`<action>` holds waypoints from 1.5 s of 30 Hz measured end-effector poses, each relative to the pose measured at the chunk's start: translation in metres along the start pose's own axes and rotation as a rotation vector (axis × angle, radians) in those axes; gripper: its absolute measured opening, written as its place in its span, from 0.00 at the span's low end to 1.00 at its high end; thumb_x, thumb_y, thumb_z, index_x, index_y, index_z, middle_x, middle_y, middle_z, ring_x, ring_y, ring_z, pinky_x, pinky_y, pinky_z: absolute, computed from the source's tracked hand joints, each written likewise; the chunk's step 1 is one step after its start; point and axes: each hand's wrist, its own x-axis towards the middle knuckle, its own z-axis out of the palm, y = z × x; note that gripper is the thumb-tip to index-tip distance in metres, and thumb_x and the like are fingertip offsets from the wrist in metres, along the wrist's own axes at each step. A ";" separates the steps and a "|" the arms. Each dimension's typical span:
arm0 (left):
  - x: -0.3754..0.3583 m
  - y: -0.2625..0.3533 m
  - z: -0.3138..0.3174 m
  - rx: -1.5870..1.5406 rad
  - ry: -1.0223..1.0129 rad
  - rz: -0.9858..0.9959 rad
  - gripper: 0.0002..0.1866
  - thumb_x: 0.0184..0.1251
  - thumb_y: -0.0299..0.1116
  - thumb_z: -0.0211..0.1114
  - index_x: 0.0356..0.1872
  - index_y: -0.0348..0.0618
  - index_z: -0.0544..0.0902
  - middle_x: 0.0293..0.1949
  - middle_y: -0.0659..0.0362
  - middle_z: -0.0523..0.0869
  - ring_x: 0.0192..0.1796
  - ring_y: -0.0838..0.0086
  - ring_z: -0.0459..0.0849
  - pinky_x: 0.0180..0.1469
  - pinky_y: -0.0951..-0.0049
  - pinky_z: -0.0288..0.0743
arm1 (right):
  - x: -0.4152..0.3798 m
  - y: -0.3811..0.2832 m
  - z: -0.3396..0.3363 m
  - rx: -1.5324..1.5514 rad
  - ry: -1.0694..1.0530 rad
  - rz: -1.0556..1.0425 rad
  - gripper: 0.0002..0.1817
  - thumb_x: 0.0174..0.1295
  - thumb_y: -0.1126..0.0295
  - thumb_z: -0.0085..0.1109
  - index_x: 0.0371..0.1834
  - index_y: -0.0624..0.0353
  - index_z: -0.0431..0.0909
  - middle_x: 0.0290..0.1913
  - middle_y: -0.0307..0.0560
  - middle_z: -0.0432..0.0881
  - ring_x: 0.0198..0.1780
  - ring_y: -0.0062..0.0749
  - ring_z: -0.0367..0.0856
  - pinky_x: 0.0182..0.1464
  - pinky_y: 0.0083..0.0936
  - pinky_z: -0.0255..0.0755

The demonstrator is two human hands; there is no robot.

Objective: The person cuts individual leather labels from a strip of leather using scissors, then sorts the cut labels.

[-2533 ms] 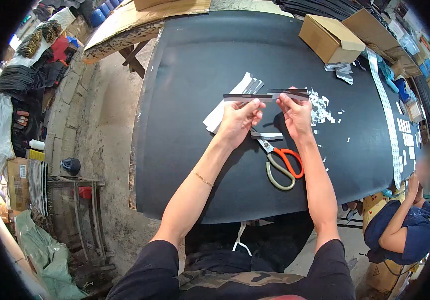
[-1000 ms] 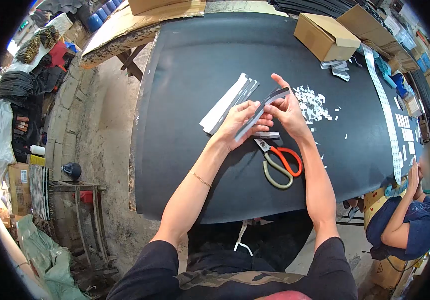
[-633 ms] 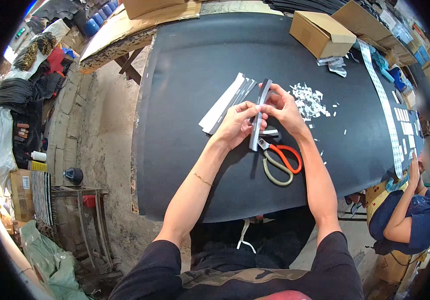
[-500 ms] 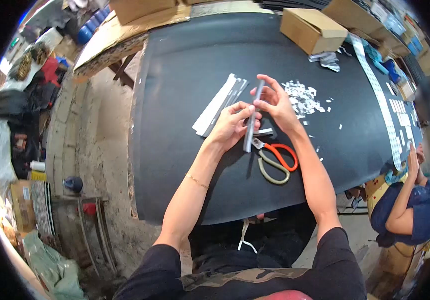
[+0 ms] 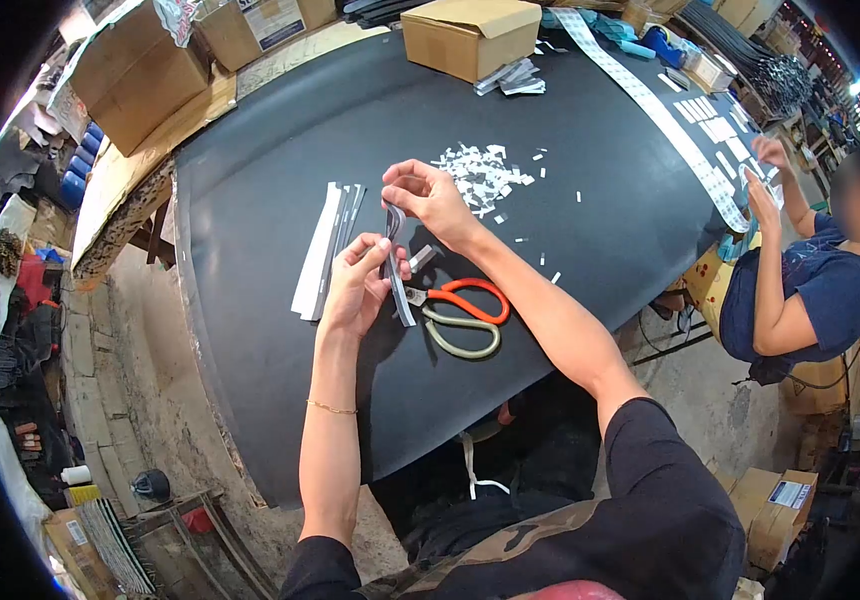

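Note:
My left hand (image 5: 358, 285) is closed around the middle of a small bundle of thin grey strips (image 5: 404, 300), thumb on top. At the bundle's upper end, which bends over, my right hand (image 5: 432, 203) pinches the strips between thumb and fingers. Just right of the bundle lie scissors (image 5: 504, 302) with one orange and one green handle loop; their blades are partly hidden. A short grey-white piece (image 5: 424, 260) rests between my hands and the scissors. Left of my left hand lies a stack of long white and grey strips (image 5: 318, 255).
Small white cut pieces (image 5: 480, 180) are heaped beyond my right hand on the black tabletop (image 5: 260, 180). A cardboard box (image 5: 440, 45) stands at the back beside more strips (image 5: 520, 80). A long printed band (image 5: 640, 100) runs along the right, where another person (image 5: 800, 290) works.
My view has turned to the right, so the table appears shifted left. The bundle's upper end, straight before, is now bent over in my right hand's fingers.

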 end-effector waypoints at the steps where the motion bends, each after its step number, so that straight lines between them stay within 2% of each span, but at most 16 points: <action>1: -0.001 0.001 0.001 0.024 0.007 -0.003 0.07 0.66 0.30 0.63 0.36 0.40 0.75 0.33 0.54 0.80 0.33 0.72 0.81 0.40 0.73 0.79 | 0.000 0.001 0.001 0.017 0.014 -0.003 0.08 0.62 0.74 0.61 0.43 0.60 0.77 0.34 0.37 0.81 0.37 0.17 0.79 0.37 0.13 0.72; 5: -0.002 0.002 0.003 0.054 0.014 -0.014 0.07 0.66 0.31 0.63 0.35 0.40 0.75 0.33 0.54 0.80 0.34 0.72 0.81 0.39 0.74 0.79 | -0.001 -0.003 0.002 -0.016 0.022 -0.001 0.09 0.62 0.74 0.61 0.44 0.60 0.78 0.34 0.39 0.82 0.38 0.17 0.79 0.38 0.13 0.72; 8: 0.000 -0.001 0.000 0.026 0.000 0.015 0.06 0.66 0.30 0.63 0.35 0.40 0.74 0.33 0.54 0.80 0.33 0.73 0.82 0.39 0.74 0.80 | -0.002 -0.005 0.001 -0.055 0.031 0.015 0.10 0.61 0.75 0.61 0.46 0.61 0.78 0.35 0.41 0.83 0.40 0.19 0.80 0.41 0.15 0.74; 11: 0.000 0.000 0.000 0.055 0.016 0.005 0.06 0.66 0.29 0.62 0.35 0.41 0.74 0.33 0.54 0.81 0.33 0.73 0.82 0.39 0.74 0.80 | -0.001 -0.001 0.001 -0.030 -0.049 -0.058 0.11 0.60 0.77 0.61 0.46 0.62 0.77 0.38 0.43 0.83 0.43 0.23 0.81 0.48 0.19 0.74; 14: 0.001 -0.003 -0.003 0.043 -0.015 0.024 0.05 0.66 0.30 0.61 0.36 0.41 0.75 0.33 0.53 0.81 0.33 0.71 0.82 0.38 0.73 0.79 | -0.003 -0.007 0.002 -0.028 -0.065 -0.069 0.11 0.60 0.77 0.61 0.46 0.62 0.78 0.40 0.44 0.83 0.45 0.23 0.81 0.49 0.20 0.74; 16: 0.001 -0.005 -0.006 0.038 -0.027 0.018 0.05 0.67 0.30 0.60 0.37 0.41 0.75 0.35 0.54 0.80 0.34 0.72 0.82 0.38 0.73 0.79 | -0.002 -0.005 0.003 -0.011 -0.042 -0.080 0.11 0.62 0.75 0.60 0.47 0.62 0.77 0.42 0.46 0.82 0.44 0.23 0.80 0.49 0.21 0.75; 18: 0.002 -0.004 -0.006 0.035 -0.042 0.016 0.06 0.68 0.31 0.59 0.38 0.40 0.75 0.36 0.54 0.80 0.35 0.73 0.81 0.38 0.73 0.79 | -0.002 -0.006 0.001 0.242 -0.043 0.048 0.12 0.63 0.73 0.60 0.49 0.62 0.76 0.43 0.47 0.82 0.42 0.23 0.80 0.48 0.22 0.75; 19: 0.001 -0.002 -0.005 0.026 -0.036 0.017 0.06 0.68 0.31 0.59 0.38 0.40 0.75 0.36 0.54 0.80 0.35 0.72 0.81 0.38 0.72 0.79 | -0.002 -0.007 0.000 0.294 -0.060 0.070 0.14 0.63 0.71 0.60 0.50 0.61 0.75 0.41 0.46 0.82 0.40 0.22 0.79 0.47 0.23 0.76; 23: 0.001 -0.001 -0.006 0.047 -0.015 0.018 0.07 0.68 0.33 0.61 0.38 0.42 0.75 0.36 0.54 0.80 0.34 0.73 0.80 0.39 0.73 0.78 | -0.002 0.000 0.000 0.094 -0.045 0.018 0.13 0.61 0.73 0.62 0.48 0.62 0.76 0.37 0.44 0.82 0.39 0.21 0.80 0.43 0.21 0.78; 28: 0.000 -0.003 -0.006 0.044 -0.054 0.024 0.08 0.67 0.33 0.62 0.39 0.42 0.75 0.38 0.55 0.80 0.35 0.74 0.79 0.42 0.75 0.77 | -0.004 -0.002 0.002 0.078 -0.061 0.011 0.12 0.60 0.75 0.62 0.47 0.62 0.77 0.35 0.42 0.82 0.39 0.20 0.80 0.42 0.20 0.78; 33: 0.000 -0.005 -0.005 -0.011 -0.099 0.019 0.06 0.63 0.26 0.65 0.37 0.41 0.75 0.39 0.52 0.80 0.35 0.74 0.78 0.39 0.75 0.75 | -0.004 0.000 0.003 0.083 -0.068 -0.008 0.11 0.60 0.74 0.62 0.46 0.62 0.77 0.34 0.41 0.82 0.37 0.19 0.80 0.42 0.19 0.77; 36: 0.001 -0.005 -0.009 -0.017 -0.141 0.017 0.07 0.62 0.25 0.65 0.37 0.41 0.75 0.40 0.52 0.79 0.34 0.76 0.76 0.37 0.76 0.73 | -0.004 0.002 0.005 0.058 -0.089 0.004 0.15 0.61 0.73 0.63 0.50 0.61 0.75 0.36 0.40 0.82 0.39 0.19 0.79 0.42 0.20 0.76; 38: 0.002 -0.005 -0.012 -0.112 -0.104 0.041 0.07 0.63 0.26 0.65 0.38 0.41 0.75 0.40 0.54 0.79 0.35 0.77 0.75 0.36 0.78 0.72 | -0.003 0.002 0.007 0.243 -0.040 0.065 0.21 0.61 0.70 0.64 0.56 0.59 0.70 0.41 0.39 0.80 0.43 0.19 0.77 0.44 0.21 0.75; 39: 0.003 -0.004 -0.013 -0.112 -0.105 0.041 0.07 0.63 0.26 0.65 0.38 0.41 0.75 0.40 0.54 0.79 0.35 0.77 0.75 0.36 0.78 0.72 | -0.003 0.000 0.005 0.208 -0.076 0.076 0.27 0.59 0.67 0.65 0.60 0.58 0.65 0.46 0.42 0.76 0.46 0.20 0.75 0.46 0.21 0.75; 45: 0.007 0.001 -0.026 -0.315 -0.050 0.090 0.05 0.68 0.28 0.60 0.41 0.42 0.75 0.38 0.59 0.80 0.37 0.78 0.75 0.36 0.79 0.72 | -0.007 0.001 0.011 0.034 -0.221 -0.091 0.29 0.54 0.69 0.70 0.57 0.58 0.67 0.48 0.46 0.73 0.44 0.23 0.76 0.50 0.20 0.73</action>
